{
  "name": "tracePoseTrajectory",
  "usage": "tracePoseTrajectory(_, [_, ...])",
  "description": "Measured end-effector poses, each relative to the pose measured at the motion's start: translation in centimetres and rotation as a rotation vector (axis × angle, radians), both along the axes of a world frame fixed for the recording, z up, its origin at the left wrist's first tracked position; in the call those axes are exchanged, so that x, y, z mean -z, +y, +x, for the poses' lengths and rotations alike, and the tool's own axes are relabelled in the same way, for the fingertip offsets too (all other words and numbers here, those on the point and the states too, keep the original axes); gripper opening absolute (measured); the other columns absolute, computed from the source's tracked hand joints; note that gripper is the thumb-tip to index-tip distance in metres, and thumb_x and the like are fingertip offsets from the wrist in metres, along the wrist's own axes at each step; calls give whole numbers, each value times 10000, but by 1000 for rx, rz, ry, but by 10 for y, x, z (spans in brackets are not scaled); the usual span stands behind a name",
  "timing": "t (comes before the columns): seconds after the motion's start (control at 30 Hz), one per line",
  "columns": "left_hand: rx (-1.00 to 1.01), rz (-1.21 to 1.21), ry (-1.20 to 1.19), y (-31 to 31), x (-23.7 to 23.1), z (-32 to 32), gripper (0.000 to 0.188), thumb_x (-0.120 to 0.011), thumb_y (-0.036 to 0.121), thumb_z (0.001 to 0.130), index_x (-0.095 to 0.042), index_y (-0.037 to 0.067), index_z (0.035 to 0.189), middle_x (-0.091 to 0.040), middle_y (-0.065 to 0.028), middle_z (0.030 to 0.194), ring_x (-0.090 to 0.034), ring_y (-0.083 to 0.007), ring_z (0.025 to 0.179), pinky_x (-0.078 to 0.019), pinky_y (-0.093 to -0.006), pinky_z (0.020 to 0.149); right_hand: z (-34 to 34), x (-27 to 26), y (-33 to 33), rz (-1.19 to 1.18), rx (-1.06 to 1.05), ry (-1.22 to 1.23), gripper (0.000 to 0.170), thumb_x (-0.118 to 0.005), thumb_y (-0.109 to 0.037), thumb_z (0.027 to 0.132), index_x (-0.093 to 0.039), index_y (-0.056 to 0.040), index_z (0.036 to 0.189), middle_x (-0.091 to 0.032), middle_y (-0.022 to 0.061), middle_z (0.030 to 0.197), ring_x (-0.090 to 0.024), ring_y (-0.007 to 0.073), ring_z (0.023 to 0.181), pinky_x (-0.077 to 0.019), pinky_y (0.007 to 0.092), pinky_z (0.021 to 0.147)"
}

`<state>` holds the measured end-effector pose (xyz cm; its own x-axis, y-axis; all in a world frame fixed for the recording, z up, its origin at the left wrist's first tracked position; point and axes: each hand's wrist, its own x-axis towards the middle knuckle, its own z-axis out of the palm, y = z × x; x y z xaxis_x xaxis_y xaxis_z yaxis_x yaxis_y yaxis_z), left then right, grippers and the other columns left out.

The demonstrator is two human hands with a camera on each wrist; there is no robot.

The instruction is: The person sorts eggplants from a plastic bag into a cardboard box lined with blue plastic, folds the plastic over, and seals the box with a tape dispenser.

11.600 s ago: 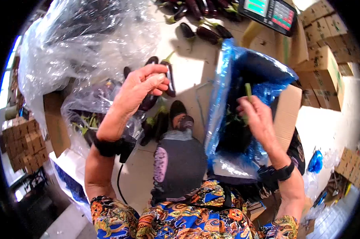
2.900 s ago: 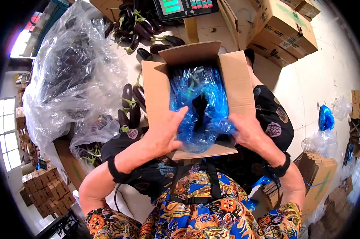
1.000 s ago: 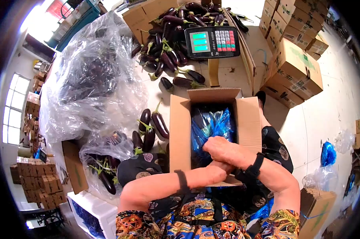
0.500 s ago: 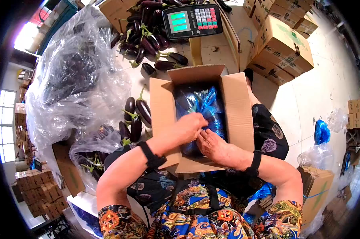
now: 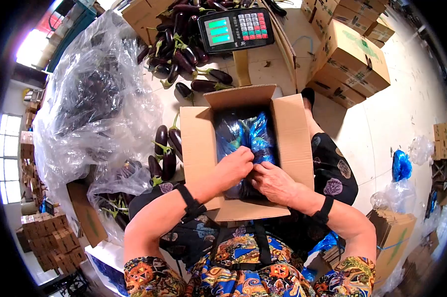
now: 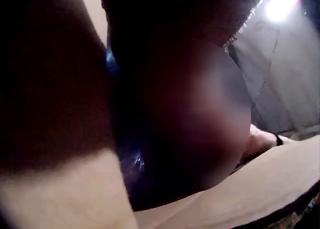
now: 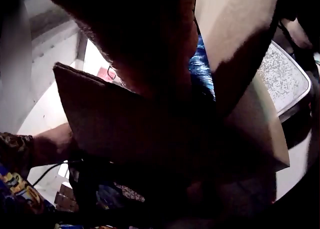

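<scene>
An open cardboard box [image 5: 293, 143] stands between the person's legs in the head view, flaps spread outward. Inside it lies a thin blue plastic bag [image 5: 259, 132], its top gathered into a bunch; dark shapes show through it. My left hand [image 5: 233, 169] pinches the gathered plastic with curled fingers. Right beside it, my right hand [image 5: 275, 185] grips the same bunch, fingertips close to the left ones. The right wrist view shows a shadowed box flap [image 7: 120, 121] and a strip of the blue bag [image 7: 202, 64]. Most of the left wrist view is dark and blurred.
Several eggplants [image 5: 169, 163] lie left of the box, with a larger heap [image 5: 184, 54] behind. A scale display [image 5: 235, 29] stands beyond the box. Clear plastic sheeting [image 5: 99, 99] covers the left side. Closed cartons [image 5: 349, 64] are stacked at the right; folded cardboard [image 5: 394, 237] leans nearer.
Earlier the hands held eggplants, one over the lined box at the right. Then the box came between the legs, and the hands gathered the bag's top. Over the last half second they hardly moved.
</scene>
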<state>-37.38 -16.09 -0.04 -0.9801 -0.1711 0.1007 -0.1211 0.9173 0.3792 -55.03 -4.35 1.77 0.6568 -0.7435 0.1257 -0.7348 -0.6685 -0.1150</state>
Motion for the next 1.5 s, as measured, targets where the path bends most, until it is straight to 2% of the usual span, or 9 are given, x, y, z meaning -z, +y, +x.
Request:
tracePoseTrajectory(0.2, [-312,-402,353,-57,-107,-34,528,-613,4,784,-559,-6,1309,-541,-183,1321,-527,-368,1243,-421,-469,1031,16,26,-11,148,-73,214,214,-576,-279,778,-663,-95,844,-640,54,944,-524,228,1005,-366,343,926])
tracePoseTrajectory(0.37, [-497,-31,-82,-95,-101,-39,473,-602,27,828,-572,56,1299,-614,-197,1231,-601,-374,1120,-493,-420,932,19,26,-19,202,-75,210,170,-609,-275,753,-652,-116,794,-641,68,849,-543,231,952,-365,353,905])
tracePoseTrajectory(0.5, [-350,163,156,-90,-78,-24,387,-601,51,837,-611,54,1223,-661,-208,1119,-627,-393,1055,-505,-433,940,21,13,-8,410,-13,-69,217,-645,-337,819,-702,-128,808,-679,82,847,-590,254,886,-397,389,852])
tracePoseTrajectory(0.67, [-274,-30,-47,-43,-34,-2,529,-666,217,894,-490,-13,1337,-431,-235,1447,-404,-408,1361,-366,-467,1116,-4,-77,6,915,61,-426,485,-685,-517,837,-680,-40,921,-671,167,879,-635,397,913,-485,490,773])
tracePoseTrajectory(0.93, [-275,18,-132,-41,-36,-2,918,-672,611,817,-429,-64,1390,-344,-307,1496,-308,-466,1415,-330,-508,1131,-12,-50,23,601,272,-459,207,-668,-249,830,-607,-55,870,-661,155,795,-662,387,764,-530,495,643])
tracePoseTrajectory(1.23, [-259,-53,-262,-26,-32,0,1309,-804,695,557,-283,-63,1488,-169,-338,1565,-157,-488,1470,-287,-562,1123,-21,-44,5,145,685,-271,933,-882,-287,622,-424,-61,1404,-453,210,1401,-438,373,1286,-349,501,1045])
tracePoseTrajectory(1.33, [-259,-30,-239,-26,-31,2,1307,-794,705,563,-282,-60,1491,-164,-335,1569,-144,-487,1473,-277,-568,1122,-69,-3,20,33,1145,-530,769,-803,-258,773,-424,20,1381,-487,251,1389,-474,359,1296,-361,456,1095])
tracePoseTrajectory(1.43, [-252,-48,-255,-27,-30,1,1310,-787,713,562,-281,-56,1494,-161,-333,1571,-147,-486,1474,-274,-566,1121,-80,-8,27,917,1150,-1144,769,-752,-286,834,-381,39,1425,-476,258,1429,-494,369,1302,-385,437,1085])
tracePoseTrajectory(1.5, [-255,-65,-282,-33,-30,-3,1313,-790,711,558,-281,-57,1494,-160,-332,1573,-147,-483,1475,-276,-559,1120,-42,-40,32,691,944,-951,948,-796,-337,794,-284,57,1488,-389,301,1489,-439,346,1364,-356,419,1121])
